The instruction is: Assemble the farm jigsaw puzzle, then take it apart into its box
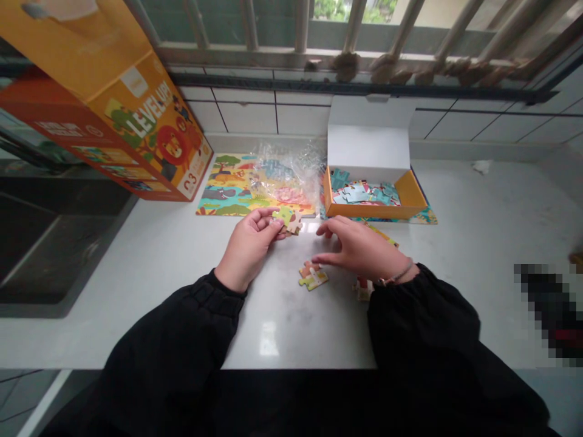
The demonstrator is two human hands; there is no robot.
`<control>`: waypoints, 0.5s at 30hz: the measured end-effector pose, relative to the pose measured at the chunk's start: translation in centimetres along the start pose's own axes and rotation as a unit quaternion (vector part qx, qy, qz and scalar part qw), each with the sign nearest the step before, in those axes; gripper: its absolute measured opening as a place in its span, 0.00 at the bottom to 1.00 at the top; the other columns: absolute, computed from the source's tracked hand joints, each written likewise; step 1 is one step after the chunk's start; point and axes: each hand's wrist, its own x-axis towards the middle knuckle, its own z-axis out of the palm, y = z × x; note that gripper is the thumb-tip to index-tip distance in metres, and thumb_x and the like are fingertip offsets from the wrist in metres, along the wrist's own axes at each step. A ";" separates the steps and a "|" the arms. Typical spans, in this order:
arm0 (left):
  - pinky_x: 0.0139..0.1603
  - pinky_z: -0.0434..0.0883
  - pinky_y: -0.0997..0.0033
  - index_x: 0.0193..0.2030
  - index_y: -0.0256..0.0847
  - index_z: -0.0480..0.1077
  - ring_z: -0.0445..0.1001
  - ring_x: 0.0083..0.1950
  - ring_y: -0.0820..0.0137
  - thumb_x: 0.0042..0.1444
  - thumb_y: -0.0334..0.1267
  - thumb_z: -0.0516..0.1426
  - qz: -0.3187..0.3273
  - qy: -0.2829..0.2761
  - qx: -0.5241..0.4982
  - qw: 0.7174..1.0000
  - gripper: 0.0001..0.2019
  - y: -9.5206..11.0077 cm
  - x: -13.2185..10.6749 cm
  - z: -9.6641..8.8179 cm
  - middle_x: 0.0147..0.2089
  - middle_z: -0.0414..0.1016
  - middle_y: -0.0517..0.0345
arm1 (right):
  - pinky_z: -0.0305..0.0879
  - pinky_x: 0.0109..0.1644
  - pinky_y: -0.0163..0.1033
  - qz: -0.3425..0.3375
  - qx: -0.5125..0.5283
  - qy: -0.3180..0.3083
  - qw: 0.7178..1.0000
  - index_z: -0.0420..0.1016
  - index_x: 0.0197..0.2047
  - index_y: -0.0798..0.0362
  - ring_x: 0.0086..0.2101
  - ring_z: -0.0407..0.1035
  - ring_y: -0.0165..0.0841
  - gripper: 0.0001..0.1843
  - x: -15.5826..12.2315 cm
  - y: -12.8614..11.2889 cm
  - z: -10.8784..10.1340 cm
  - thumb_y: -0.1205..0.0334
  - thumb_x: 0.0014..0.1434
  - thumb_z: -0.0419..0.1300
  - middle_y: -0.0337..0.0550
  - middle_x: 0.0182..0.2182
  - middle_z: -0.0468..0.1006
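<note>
We are pinching jigsaw pieces (289, 222) between the fingertips of our left hand (246, 246), holding them up just off the white worktop (460, 243) for a clear view, while our right hand (359, 243) is hovering released, fingers spread, beside loose pieces (313, 277). An open box (412, 194) of further pieces is sitting within easy reach, beyond both hands.

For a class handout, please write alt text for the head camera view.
Seen from above, a left hand holds jigsaw pieces over a white counter, while the right hand hovers open above more pieces. Behind them lie a colourful animal puzzle picture, partly under clear plastic, and an open box of pieces.
</note>
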 end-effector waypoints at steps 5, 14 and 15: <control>0.41 0.81 0.74 0.55 0.40 0.72 0.81 0.37 0.73 0.57 0.36 0.73 -0.007 0.017 -0.009 1.000 0.22 0.2 0.1 0.1 0.37 0.80 0.62 | 0.73 0.53 0.45 -0.064 -0.017 -0.119 0.991 0.79 0.58 0.44 0.50 0.76 0.43 0.38 -0.9 -1.0 -0.1 0.53 0.47 0.86 0.46 0.56 0.75; 0.36 0.73 0.76 0.57 0.42 0.73 0.75 0.31 0.76 0.58 0.37 0.72 0.018 -0.021 0.049 0.998 0.22 0.3 -0.3 0.0 0.34 0.74 0.67 | 0.67 0.41 0.38 -0.038 0.067 -0.122 0.989 0.75 0.44 0.49 0.38 0.74 0.34 0.21 -0.2 -1.8 0.8 0.62 0.55 0.82 0.39 0.42 0.80; 0.35 0.72 0.77 0.56 0.41 0.74 0.74 0.31 0.76 0.58 0.37 0.72 0.022 -0.029 0.058 0.998 0.21 0.3 -0.3 0.0 0.33 0.73 0.67 | 0.64 0.38 0.37 -0.034 0.099 -0.124 0.987 0.74 0.42 0.49 0.35 0.72 0.32 0.19 -0.1 -1.8 0.8 0.62 0.57 0.80 0.36 0.38 0.79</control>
